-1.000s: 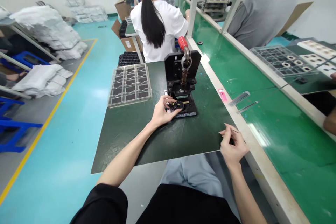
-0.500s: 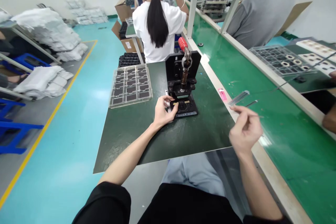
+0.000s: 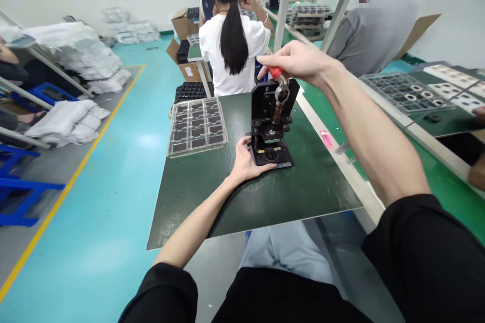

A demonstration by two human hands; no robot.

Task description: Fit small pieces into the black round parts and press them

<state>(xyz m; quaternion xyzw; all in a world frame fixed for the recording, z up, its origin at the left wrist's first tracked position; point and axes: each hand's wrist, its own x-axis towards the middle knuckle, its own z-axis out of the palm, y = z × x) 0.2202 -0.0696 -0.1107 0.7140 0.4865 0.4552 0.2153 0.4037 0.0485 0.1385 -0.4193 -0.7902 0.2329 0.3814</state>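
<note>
A black toggle press (image 3: 259, 103) with an upright back plate stands on the dark green mat (image 3: 189, 202). My left hand (image 3: 245, 162) holds its base at the front left corner, thumb along the front edge and fingers at the left side. Around the press's red handle (image 3: 274, 72) my right hand (image 3: 303, 62) is closed, at the top of the tool. On the base plate (image 3: 285, 155) lies a dark part with a ring outline and small yellowish strips, under the raised plunger (image 3: 272, 133).
A clear compartment tray (image 3: 197, 150) of dark flat pieces lies left of the press. To the right are a pink item (image 3: 326, 139) and thin metal strips (image 3: 343, 148), partly behind my right arm. One person (image 3: 235, 35) sits ahead, another (image 3: 379, 25) across the green bench (image 3: 322, 106).
My right hand has gone from beside the metal strips up to the press's red handle and closed on it. My left thumb has shifted from the part to the base's front edge.
</note>
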